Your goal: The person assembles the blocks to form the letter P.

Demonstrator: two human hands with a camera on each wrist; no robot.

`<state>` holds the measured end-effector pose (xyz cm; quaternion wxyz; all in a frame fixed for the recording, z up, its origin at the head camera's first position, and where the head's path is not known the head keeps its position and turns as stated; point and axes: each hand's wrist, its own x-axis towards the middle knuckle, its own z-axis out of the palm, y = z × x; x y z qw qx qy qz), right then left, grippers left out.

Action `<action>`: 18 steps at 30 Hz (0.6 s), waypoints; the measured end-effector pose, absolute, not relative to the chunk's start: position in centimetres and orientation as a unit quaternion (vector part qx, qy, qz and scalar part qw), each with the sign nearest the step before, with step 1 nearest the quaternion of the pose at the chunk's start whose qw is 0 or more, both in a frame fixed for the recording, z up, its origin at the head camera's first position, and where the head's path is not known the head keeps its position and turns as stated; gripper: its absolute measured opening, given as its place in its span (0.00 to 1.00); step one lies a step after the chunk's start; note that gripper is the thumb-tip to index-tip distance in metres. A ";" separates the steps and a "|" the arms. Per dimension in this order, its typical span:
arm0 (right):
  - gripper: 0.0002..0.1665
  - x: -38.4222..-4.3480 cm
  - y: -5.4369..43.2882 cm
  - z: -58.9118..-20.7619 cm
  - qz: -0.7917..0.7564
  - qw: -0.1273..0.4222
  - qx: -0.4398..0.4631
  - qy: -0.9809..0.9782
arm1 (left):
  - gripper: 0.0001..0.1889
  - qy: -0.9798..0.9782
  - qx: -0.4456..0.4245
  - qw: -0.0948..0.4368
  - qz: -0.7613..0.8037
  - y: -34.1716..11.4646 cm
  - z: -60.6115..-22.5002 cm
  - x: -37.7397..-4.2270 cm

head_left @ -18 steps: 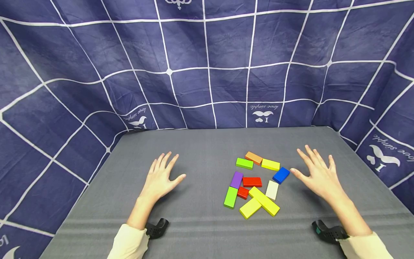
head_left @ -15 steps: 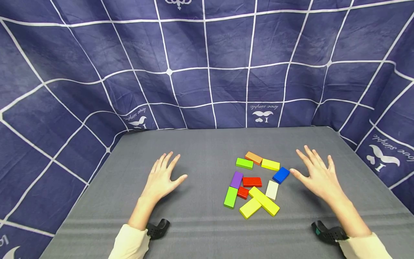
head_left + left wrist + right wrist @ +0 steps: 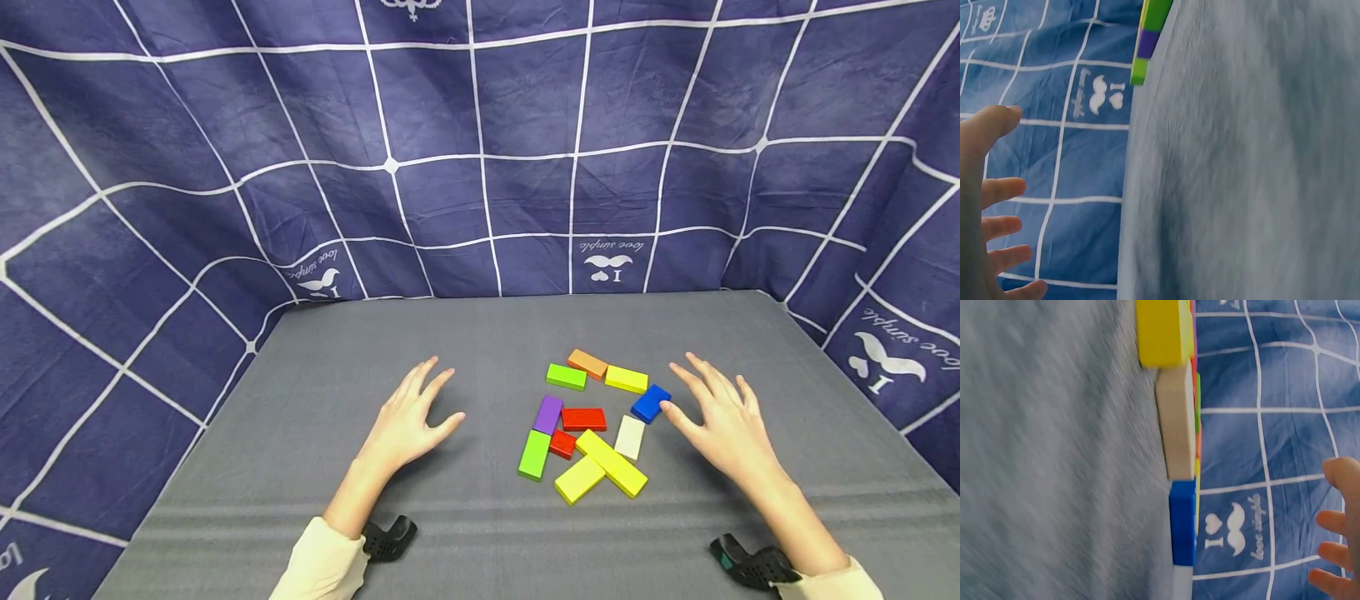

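Note:
Coloured rectangular blocks lie in a loose group right of the table's middle. My left hand (image 3: 408, 425) hovers left of them, fingers spread and holding nothing; its nearest blocks are a green block (image 3: 535, 455) and a purple block (image 3: 548, 414). On the other side my right hand (image 3: 723, 429) hangs above the cloth, fingers also spread. In the head view its thumb tip overlaps the edge of the blue block (image 3: 651, 403); the right wrist view shows the hand apart from the blocks. A white block (image 3: 630, 438) and a red block (image 3: 584, 419) lie inward from the blue one.
One long yellow block (image 3: 611, 464) lies across or against another yellow block (image 3: 580, 480). Behind are an orange block (image 3: 587, 364), a second green block (image 3: 566, 377) and a third yellow block (image 3: 627, 379). Blue checked cloth (image 3: 525, 192) hangs around the grey table (image 3: 465, 533).
My left hand has moved right, towards the blocks. My right hand has shifted a little left and nearer to me. The blocks lie as before.

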<state>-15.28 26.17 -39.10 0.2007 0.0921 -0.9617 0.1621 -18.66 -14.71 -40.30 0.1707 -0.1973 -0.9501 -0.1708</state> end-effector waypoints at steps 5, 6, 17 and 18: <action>0.31 -14.3 25.0 -39.6 0.172 0.210 0.111 -0.956 | 0.30 -0.942 -0.217 0.162 -0.196 -13.2 -40.5 -18.2; 0.31 -14.2 24.7 -39.7 0.172 0.213 0.115 -0.955 | 0.29 -0.941 -0.219 0.158 -0.203 -12.9 -40.5 -18.1; 0.27 -12.3 22.0 -41.0 0.186 0.193 0.148 -0.952 | 0.22 -0.936 -0.194 0.110 -0.273 -8.6 -41.3 -16.6; 0.27 -12.1 21.8 -41.1 0.188 0.183 0.146 -0.954 | 0.22 -0.934 -0.195 0.107 -0.279 -8.3 -41.4 -16.5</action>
